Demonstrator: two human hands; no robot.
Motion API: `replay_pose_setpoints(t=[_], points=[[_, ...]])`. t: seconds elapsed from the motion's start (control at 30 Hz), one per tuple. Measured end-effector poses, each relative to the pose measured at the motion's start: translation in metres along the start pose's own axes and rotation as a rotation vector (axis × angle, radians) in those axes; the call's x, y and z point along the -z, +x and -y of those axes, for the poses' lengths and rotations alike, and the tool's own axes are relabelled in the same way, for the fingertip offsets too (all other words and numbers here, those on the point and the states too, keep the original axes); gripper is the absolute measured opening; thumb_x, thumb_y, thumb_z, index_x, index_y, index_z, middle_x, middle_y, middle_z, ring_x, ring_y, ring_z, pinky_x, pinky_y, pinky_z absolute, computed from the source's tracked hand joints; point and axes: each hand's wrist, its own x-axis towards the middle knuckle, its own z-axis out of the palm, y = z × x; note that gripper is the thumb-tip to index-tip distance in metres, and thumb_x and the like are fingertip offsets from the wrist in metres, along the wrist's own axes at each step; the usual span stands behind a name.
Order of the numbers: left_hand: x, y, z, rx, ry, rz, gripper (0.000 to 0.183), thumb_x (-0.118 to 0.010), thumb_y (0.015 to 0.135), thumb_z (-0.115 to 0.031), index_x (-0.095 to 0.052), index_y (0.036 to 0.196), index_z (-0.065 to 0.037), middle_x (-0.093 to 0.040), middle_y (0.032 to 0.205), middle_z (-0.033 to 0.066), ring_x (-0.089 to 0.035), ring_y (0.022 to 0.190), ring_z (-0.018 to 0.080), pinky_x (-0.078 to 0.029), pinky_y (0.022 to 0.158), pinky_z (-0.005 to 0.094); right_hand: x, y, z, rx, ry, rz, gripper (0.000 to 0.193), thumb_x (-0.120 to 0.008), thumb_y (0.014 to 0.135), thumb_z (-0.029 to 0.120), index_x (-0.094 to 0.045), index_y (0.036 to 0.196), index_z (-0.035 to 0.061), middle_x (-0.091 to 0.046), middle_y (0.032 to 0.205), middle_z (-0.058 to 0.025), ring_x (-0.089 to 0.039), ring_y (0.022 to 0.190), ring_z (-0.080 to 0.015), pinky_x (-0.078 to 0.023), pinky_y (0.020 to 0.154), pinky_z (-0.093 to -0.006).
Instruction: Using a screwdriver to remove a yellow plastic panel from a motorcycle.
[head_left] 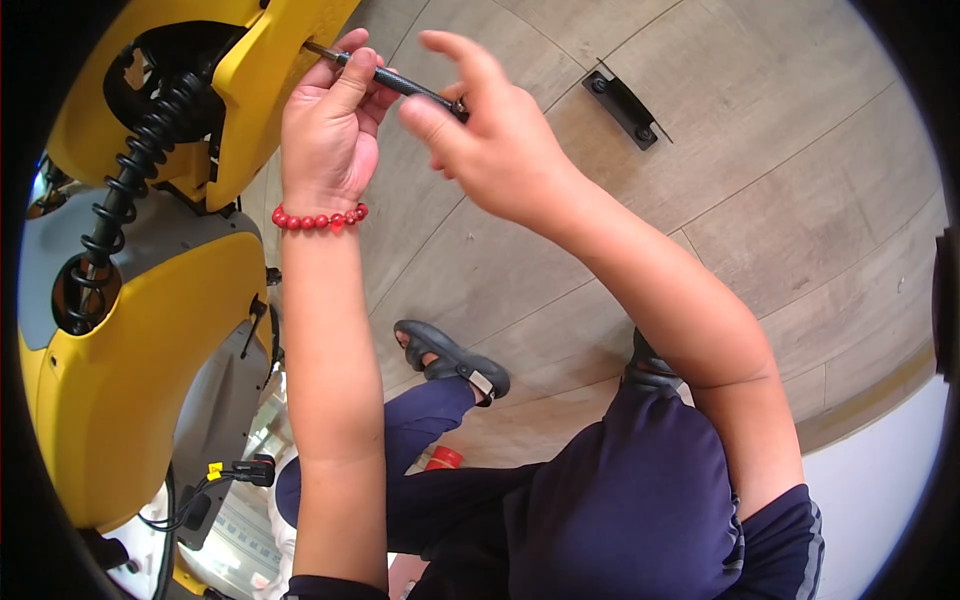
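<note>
My left hand [335, 135], a red bead bracelet at its wrist, is closed around the front of a slim screwdriver [410, 86] with a black knurled handle. The driver's metal tip meets the edge of a yellow panel [275, 85]. At the handle's rear end is my right hand [500, 135], its thumb and forefinger apart and slightly blurred. Some of its other fingers are hidden. Whatever the tip touches is too small to make out.
Left stands a yellow and grey machine body [110, 420] with a black coiled cable [135, 175]. A loose connector [250, 470] hangs lower down. On the wood-look floor [800, 190] lies a black bracket [622, 108]. My sandalled foot [450, 360] is below my hands.
</note>
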Motion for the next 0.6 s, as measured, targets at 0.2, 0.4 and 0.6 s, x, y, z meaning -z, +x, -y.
replay_pose_setpoints(t=[0.2,0.4,0.6], points=[[-0.012,-0.003,-0.007,-0.037,-0.101,0.048,0.031,-0.06,0.091,-0.008,-0.051,0.119,0.003,-0.062,0.101,0.0128,-0.063,0.093,0.0235,-0.054,0.084,0.0333,0.02,0.011,0.007,-0.394,0.495,0.291,0.035,-0.043,0.099,0.028,-0.049,0.113,-0.0043,-0.062,0.083,-0.0134,-0.062,0.062,-0.0202,-0.053,0.056,-0.0319],[-0.006,0.002,-0.004,0.031,-0.038,0.012,0.03,-0.057,0.092,-0.006,-0.05,0.12,0.004,-0.062,0.104,0.0138,-0.063,0.094,0.0227,-0.053,0.084,0.0332,0.007,0.009,-0.008,0.418,-0.701,-0.043,0.03,-0.048,0.096,0.024,-0.053,0.107,-0.0035,-0.059,0.086,-0.0091,-0.058,0.063,-0.0173,-0.05,0.057,-0.0335],[-0.007,-0.004,0.001,-0.038,-0.102,0.058,0.03,-0.056,0.093,-0.005,-0.05,0.12,0.004,-0.062,0.106,0.0135,-0.063,0.093,0.0219,-0.053,0.082,0.0328,0.008,0.005,0.0,-0.01,0.285,-0.12,0.04,-0.05,0.097,0.03,-0.044,0.118,-0.0029,-0.061,0.091,-0.0149,-0.063,0.071,-0.0205,-0.053,0.062,-0.0315]])
